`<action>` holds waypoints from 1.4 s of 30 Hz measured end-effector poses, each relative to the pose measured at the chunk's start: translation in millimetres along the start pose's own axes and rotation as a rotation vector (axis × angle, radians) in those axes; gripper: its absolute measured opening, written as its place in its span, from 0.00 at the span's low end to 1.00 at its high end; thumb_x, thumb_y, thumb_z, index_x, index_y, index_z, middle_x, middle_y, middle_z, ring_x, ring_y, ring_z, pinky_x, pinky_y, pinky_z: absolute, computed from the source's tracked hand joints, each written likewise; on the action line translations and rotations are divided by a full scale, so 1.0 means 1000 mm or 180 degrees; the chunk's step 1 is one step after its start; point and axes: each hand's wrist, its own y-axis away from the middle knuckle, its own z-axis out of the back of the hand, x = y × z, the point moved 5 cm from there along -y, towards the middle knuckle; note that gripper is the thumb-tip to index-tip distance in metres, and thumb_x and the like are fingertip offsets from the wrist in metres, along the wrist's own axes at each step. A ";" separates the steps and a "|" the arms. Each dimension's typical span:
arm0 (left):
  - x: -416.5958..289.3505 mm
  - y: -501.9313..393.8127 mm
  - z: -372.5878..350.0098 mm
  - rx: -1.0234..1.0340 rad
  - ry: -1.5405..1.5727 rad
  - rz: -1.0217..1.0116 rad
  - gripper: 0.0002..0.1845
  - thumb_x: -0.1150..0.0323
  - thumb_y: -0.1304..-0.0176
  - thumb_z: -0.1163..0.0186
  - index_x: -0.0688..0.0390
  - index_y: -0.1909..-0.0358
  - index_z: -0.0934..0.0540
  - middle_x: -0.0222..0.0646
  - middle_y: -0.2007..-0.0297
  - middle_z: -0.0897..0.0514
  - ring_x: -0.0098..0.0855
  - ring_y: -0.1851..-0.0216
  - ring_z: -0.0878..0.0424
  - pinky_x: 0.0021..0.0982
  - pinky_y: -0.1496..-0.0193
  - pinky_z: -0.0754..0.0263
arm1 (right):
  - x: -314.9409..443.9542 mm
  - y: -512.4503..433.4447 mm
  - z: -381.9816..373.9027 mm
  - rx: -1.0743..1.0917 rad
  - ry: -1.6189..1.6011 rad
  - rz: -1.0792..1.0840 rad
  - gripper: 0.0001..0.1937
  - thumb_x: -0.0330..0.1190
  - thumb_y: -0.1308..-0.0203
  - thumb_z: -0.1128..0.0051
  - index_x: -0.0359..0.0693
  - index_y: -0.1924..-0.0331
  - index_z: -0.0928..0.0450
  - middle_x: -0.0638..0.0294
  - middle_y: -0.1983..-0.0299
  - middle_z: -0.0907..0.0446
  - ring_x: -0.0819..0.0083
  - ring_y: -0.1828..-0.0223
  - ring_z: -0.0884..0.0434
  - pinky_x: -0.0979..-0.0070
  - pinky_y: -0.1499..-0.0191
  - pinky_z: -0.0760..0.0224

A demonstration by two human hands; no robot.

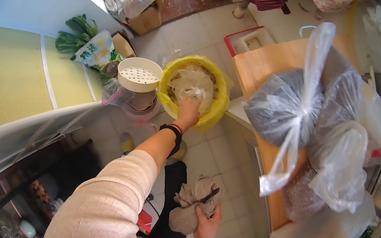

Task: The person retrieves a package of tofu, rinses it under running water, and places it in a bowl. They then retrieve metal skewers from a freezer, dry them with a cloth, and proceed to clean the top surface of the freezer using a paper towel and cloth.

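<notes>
Reaching into a round bin lined with a yellow plastic bag (221, 103), my left hand (189, 110) is at a crumpled translucent plastic bag (185, 80) on top of the contents. Its fingertips are partly hidden, so whether they grip the bag is unclear. Lower down, near my legs, my right hand (209, 222) holds a bunched grey-brown cloth (185, 220) away from the bin. A cream perforated basket (139, 75) stands just left of the bin, above a pink-rimmed container (142, 111).
Tied plastic bags with dark contents (279, 107) sit on the wooden counter (260, 64) at the right. Leeks (76, 33) and a printed bag (95, 48) lie left, by a yellow-panelled surface (17, 71). A cardboard box (146, 19) holds basins and plastic. Tiled floor (207, 156) lies below.
</notes>
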 end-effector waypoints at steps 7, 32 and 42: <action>0.027 -0.061 -0.032 -0.0501 -0.2240 -0.1014 0.24 0.66 0.38 0.39 0.36 0.39 0.22 0.34 0.26 0.44 0.51 0.25 0.53 0.60 0.27 0.54 | -0.040 -0.032 0.005 -0.0361 -0.0103 -0.0165 0.24 0.15 0.42 0.41 0.34 0.41 0.30 0.58 0.46 0.22 0.69 0.46 0.22 0.70 0.41 0.30; -0.002 -0.056 0.030 0.0662 -0.0246 -0.0272 0.14 0.68 0.38 0.42 0.53 0.51 0.15 0.40 0.50 0.18 0.44 0.46 0.21 0.50 0.48 0.24 | -0.008 -0.019 -0.063 0.0333 0.0277 0.0121 0.23 0.17 0.42 0.39 0.34 0.41 0.29 0.61 0.48 0.21 0.73 0.47 0.23 0.72 0.41 0.31; -0.060 0.042 0.138 0.1552 -0.0151 0.0042 0.42 0.63 0.50 0.27 0.29 0.31 0.32 0.39 0.23 0.66 0.67 0.26 0.63 0.87 0.44 0.51 | 0.078 0.033 -0.089 0.0674 0.0526 0.0819 0.28 0.15 0.42 0.46 0.34 0.36 0.34 0.57 0.42 0.25 0.66 0.44 0.23 0.67 0.39 0.32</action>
